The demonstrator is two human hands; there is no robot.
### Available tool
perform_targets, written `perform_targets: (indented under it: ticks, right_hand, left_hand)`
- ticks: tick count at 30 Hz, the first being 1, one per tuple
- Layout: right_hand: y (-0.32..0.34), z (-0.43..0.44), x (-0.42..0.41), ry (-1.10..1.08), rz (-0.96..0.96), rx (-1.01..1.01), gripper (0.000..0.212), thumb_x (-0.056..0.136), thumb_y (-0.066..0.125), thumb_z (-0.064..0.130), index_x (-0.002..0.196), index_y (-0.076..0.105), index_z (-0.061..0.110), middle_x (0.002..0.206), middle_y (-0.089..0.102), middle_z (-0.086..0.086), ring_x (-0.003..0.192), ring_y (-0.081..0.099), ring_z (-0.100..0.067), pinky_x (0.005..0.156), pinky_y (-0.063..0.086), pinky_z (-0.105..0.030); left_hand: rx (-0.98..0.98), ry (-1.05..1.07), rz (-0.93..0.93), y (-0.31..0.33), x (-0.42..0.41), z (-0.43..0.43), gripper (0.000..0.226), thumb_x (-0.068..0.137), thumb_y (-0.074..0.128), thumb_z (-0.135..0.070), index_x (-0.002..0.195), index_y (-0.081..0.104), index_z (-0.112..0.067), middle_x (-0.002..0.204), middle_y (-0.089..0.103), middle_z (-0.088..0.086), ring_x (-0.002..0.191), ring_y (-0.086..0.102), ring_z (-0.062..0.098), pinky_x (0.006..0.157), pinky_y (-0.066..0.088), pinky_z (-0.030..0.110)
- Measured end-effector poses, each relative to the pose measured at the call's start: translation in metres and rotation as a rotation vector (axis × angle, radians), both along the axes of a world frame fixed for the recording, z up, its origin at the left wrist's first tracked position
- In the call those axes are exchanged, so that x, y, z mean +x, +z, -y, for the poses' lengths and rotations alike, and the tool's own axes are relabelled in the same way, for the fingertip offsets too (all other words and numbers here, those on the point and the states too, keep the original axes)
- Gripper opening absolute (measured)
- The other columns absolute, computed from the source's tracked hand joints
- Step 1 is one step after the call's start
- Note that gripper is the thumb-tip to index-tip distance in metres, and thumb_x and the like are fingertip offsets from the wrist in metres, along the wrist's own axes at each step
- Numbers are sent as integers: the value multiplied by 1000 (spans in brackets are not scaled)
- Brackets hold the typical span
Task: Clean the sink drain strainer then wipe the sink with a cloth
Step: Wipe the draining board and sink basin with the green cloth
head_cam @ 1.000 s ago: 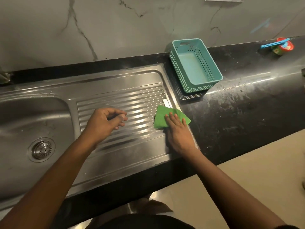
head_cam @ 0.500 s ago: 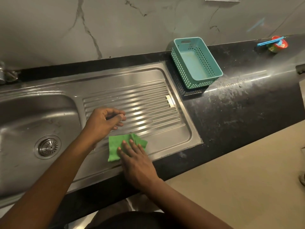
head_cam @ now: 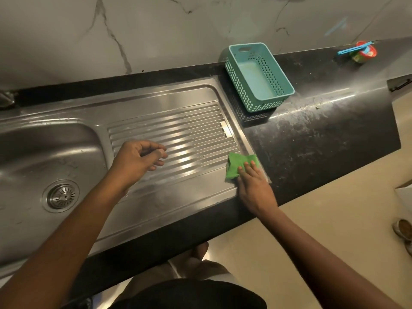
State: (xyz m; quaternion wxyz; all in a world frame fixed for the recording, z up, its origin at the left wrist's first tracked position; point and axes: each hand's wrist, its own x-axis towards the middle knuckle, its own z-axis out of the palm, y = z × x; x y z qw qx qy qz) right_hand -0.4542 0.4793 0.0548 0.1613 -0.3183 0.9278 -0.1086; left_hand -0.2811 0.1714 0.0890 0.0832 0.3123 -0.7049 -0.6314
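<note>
Presently my right hand (head_cam: pixel 254 188) presses the cloth (head_cam: pixel 236 163), fingers straight, at the drainboard's (head_cam: pixel 178 130) edge; left hand (head_cam: pixel 137 160) loosely curled, empty. Strainer (head_cam: pixel 61 195) seated; basin (head_cam: pixel 44 152) likely pending.

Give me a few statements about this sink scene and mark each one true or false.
1. The right hand presses a green cloth onto the drainboard. True.
2. The teal basket holds dishes. False: it is empty.
3. The drain strainer sits in the basin's drain. True.
4. The left hand grips the cloth. False: it is over the ridges, apart from the cloth.
</note>
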Motion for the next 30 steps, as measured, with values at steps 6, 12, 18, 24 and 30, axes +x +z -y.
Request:
perform_targets:
  ticks: [6, 12, 18, 24, 30]
  right_hand:
    - [-7, 37, 85, 93, 27, -84, 51, 111, 43, 33, 158, 44, 14, 170, 29, -11, 161, 15, -27, 129, -3, -31]
    - [-19, 120, 215, 555, 210, -150, 49, 103, 55, 27, 149, 53, 11, 164, 38, -19, 157, 23, -36, 129, 15, -48]
    - [-19, 114, 196, 741, 156, -186, 44, 106, 53, 28, 148, 55, 14, 158, 49, -14, 150, 38, -33, 124, 30, -46]
    - [-4, 2, 65, 297, -37, -77, 42, 102, 63, 27, 142, 64, 17, 153, 56, -8, 146, 48, -25, 123, 38, -42]
    - [1, -25, -7, -62, -101, 68, 47, 112, 40, 36, 154, 49, 19, 168, 34, -7, 159, 23, -27, 130, 15, -43]
  left_hand:
    - [8, 2, -26, -1, 0, -3, 10, 95, 75, -27, 94, 83, -33, 97, 85, -1, 87, 82, 21, 84, 62, 39]
    - [7, 41, 2, 0, 13, -1, 13, 99, 72, -16, 99, 81, -25, 95, 85, -1, 85, 81, 20, 84, 61, 40]
    - [-6, 54, 26, 0, 23, 2, 13, 99, 72, -16, 98, 81, -25, 95, 85, 0, 86, 81, 23, 82, 61, 39]
    - [-13, 44, 32, 2, 19, 9, 11, 99, 72, -19, 101, 81, -24, 97, 84, 0, 86, 81, 20, 83, 62, 38]
    - [-29, 77, 38, 8, 22, 17, 14, 101, 69, -16, 102, 80, -25, 96, 85, -2, 85, 81, 17, 79, 62, 31]
